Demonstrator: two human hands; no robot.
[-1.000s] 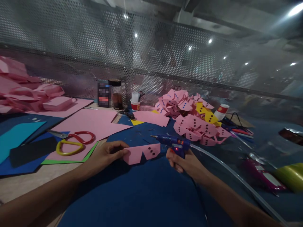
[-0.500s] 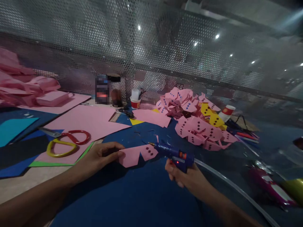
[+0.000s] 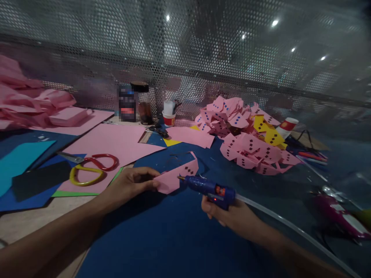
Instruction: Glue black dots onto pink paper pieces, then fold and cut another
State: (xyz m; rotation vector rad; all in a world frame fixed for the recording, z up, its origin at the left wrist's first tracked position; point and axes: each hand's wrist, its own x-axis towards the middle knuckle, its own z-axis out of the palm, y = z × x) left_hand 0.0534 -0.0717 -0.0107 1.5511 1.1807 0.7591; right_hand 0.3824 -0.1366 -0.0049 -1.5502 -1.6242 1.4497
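My left hand point(image 3: 135, 183) pinches the left end of a pink paper strip point(image 3: 171, 180) between thumb and fingers. Small black diamonds mark the strip, and its far right end bends upward. My right hand point(image 3: 224, 212) is wrapped round the handle of a blue hot glue gun point(image 3: 207, 186), with a small red light lit on its side. The gun's metal nozzle points left and lies close to the strip's lower edge; whether it touches the paper I cannot tell. A long clear glue stick point(image 3: 278, 217) runs out of the gun's back toward the lower right.
Scissors point(image 3: 87, 175) with red and yellow handles lie left on pink sheets point(image 3: 116, 143). Pink diamond-marked paper shapes point(image 3: 246, 150) are heaped at the right, near a tipped paper cup point(image 3: 287, 126). Behind stand a jar point(image 3: 144, 106) and a perforated metal screen point(image 3: 101, 58). A magenta tool point(image 3: 336, 212) lies right.
The pink strip has turned, its right end now raised and bent. The glue gun's nozzle has shifted from the marked end toward the strip's lower middle. The view has tilted slightly.
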